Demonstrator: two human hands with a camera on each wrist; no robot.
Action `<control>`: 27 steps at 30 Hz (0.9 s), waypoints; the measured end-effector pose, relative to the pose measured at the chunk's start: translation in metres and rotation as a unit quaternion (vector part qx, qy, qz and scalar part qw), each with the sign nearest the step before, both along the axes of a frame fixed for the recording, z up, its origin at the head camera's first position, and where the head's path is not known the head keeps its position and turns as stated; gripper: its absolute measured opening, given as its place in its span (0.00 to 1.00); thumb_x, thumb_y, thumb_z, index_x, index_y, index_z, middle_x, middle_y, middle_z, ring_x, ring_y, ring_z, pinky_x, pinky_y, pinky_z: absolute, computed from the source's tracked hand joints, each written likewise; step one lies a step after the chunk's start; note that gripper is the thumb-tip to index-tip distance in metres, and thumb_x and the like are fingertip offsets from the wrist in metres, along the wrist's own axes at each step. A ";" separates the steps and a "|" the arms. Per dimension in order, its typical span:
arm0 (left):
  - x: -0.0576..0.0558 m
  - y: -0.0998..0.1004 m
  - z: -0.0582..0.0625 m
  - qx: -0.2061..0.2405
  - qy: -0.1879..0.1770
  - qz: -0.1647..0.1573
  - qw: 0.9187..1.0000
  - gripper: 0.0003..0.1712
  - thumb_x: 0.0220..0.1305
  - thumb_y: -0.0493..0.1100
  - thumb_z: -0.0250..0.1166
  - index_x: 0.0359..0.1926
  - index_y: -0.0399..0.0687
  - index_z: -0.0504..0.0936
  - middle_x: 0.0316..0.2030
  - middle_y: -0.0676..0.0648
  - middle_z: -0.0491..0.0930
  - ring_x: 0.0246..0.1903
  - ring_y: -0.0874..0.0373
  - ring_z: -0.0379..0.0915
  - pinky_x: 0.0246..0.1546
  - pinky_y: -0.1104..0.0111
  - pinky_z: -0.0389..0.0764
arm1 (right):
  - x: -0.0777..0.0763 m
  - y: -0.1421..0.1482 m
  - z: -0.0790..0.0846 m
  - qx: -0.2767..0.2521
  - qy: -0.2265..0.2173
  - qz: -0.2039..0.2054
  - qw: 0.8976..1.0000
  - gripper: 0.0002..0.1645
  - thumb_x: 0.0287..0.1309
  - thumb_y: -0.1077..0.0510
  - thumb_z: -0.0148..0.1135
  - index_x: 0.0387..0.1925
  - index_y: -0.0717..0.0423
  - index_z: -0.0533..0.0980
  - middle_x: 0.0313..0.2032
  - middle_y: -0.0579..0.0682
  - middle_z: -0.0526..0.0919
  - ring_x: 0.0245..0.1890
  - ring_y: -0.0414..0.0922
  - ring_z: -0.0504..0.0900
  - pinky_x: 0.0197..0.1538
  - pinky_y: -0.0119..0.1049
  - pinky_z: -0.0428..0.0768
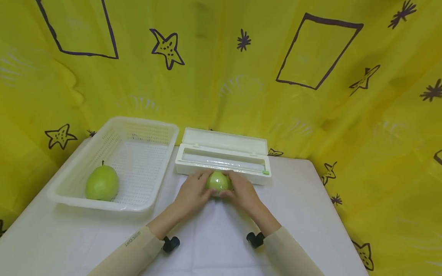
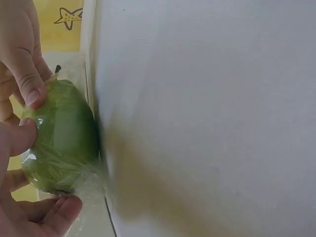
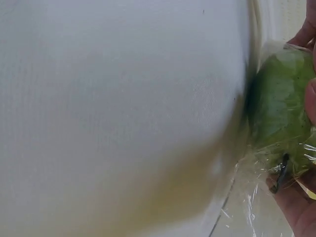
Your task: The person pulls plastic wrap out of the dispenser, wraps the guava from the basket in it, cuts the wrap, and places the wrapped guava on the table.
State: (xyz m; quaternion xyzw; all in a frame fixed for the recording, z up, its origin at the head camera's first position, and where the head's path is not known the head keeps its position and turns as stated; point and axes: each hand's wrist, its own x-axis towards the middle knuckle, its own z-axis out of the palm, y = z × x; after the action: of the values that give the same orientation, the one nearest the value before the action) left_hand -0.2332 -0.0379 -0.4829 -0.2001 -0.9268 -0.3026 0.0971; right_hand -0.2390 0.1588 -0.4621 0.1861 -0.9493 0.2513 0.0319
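A green pear [image 1: 218, 181] wrapped in clear cling film [image 2: 94, 185] lies on its side on the table, just in front of a white film dispenser. My left hand [image 1: 193, 193] grips it from the left, fingers and thumb curled round the bottom end. From the right, my right hand [image 1: 244, 191] holds the stem end the same way. The dark stem [image 3: 280, 174] shows through the film in the right wrist view. Loose film bunches beyond both ends of the pear. Parts of the fingers are hidden behind the fruit.
The white dispenser box [image 1: 221, 172] has its lid raised, with a film roll [image 1: 222, 161] inside and a green slider [image 1: 265, 172] at its right. A white basket [image 1: 141, 209] on the left holds an unwrapped pear [image 1: 102, 183]. A yellow patterned curtain [image 1: 214, 103] hangs behind the table.
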 end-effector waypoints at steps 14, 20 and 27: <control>-0.004 0.005 0.007 0.000 -0.048 0.016 0.999 0.34 0.64 0.55 0.68 0.67 0.49 0.71 0.56 0.38 0.79 0.53 0.42 0.76 0.50 0.50 0.79 | 0.004 -0.014 -0.004 0.149 0.122 -0.013 0.981 0.57 0.31 0.35 0.83 0.63 0.54 0.69 0.54 0.55 0.72 0.51 0.54 0.71 0.47 0.46 0.81; -0.002 0.005 0.003 0.048 -0.034 0.010 0.998 0.38 0.64 0.53 0.69 0.70 0.47 0.68 0.58 0.33 0.65 0.48 0.44 0.76 0.49 0.54 0.80 | -0.001 -0.012 -0.011 0.114 0.131 -0.014 0.985 0.54 0.27 0.36 0.84 0.59 0.47 0.71 0.49 0.51 0.73 0.44 0.52 0.72 0.36 0.42 0.81; 0.008 0.004 0.006 0.080 -0.011 0.004 0.997 0.38 0.55 0.44 0.76 0.63 0.44 0.69 0.56 0.40 0.68 0.49 0.45 0.76 0.51 0.54 0.80 | -0.004 -0.012 0.002 0.117 0.141 0.001 0.983 0.50 0.33 0.38 0.82 0.60 0.49 0.74 0.43 0.52 0.78 0.37 0.51 0.78 0.37 0.44 0.81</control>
State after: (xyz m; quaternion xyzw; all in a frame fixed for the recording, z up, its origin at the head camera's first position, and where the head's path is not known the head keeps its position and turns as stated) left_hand -0.2254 -0.0339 -0.4772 -0.1851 -0.9013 -0.3776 0.1036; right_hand -0.2426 0.1464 -0.4604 0.2234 -0.9580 0.1095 0.1426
